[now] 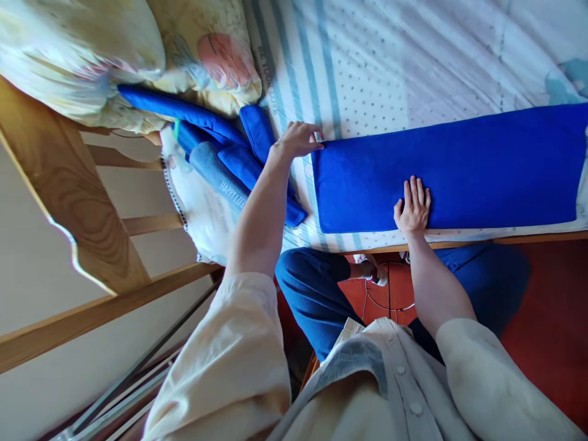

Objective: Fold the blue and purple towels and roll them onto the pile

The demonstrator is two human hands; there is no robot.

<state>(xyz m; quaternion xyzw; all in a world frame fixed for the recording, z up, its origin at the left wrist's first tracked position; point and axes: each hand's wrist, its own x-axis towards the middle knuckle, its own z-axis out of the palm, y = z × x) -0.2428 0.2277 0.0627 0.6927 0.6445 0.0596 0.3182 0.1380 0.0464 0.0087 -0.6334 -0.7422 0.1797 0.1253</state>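
A long, flat blue towel [463, 165] lies along the near edge of the bed, its surface smooth and its edges stitched. At its upper left corner, the curled fingers of my left hand [298, 138] meet the fabric, thumb and forefinger at the corner. My right hand [414, 205] rests palm down on the towel near its lower edge, fingers stretched out. To the left of my left hand is a loose pile of folded blue cloths [184, 110], with a greyish-blue cloth [214, 168] lettered "HAPPY LIFE" among them. My left forearm hides part of that pile.
Patterned pillows [220, 55] sit at the upper left, beside a wooden headboard [78, 184]. A striped, dotted sheet [367, 73] covers the bed. Below the bed edge are my knees, a shoe [380, 274] and a thin cable on the red floor [546, 306].
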